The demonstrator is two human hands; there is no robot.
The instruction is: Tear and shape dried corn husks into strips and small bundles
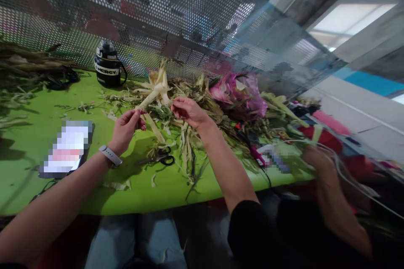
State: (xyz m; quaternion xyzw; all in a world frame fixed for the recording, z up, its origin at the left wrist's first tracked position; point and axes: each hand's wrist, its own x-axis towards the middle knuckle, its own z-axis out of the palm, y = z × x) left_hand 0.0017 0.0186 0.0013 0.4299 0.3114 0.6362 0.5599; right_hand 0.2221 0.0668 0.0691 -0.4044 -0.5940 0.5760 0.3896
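Note:
My left hand [128, 128], with a pale band on its wrist, is closed in a pinch above the green table. Its fingertips meet the near end of a pale dried corn husk [153, 94], but I cannot tell if they grip it. To the right, my right hand [189, 111] is also pinched, beside the husk pile; whatever its fingers hold is hidden or too small to name. A husk strip [154, 128] lies below, between the hands. Scissors with black handles [166, 157] rest in front, and shredded husks [187, 151] hang toward the table's front edge.
A phone [67, 147] lies at left, with a black flask [107, 65] behind it. Purple wrapping [241, 94] sits among husks at back right. A perforated metal screen [158, 21] borders the table [135, 197]. Another person's arm [328, 189] works at right near a white cable.

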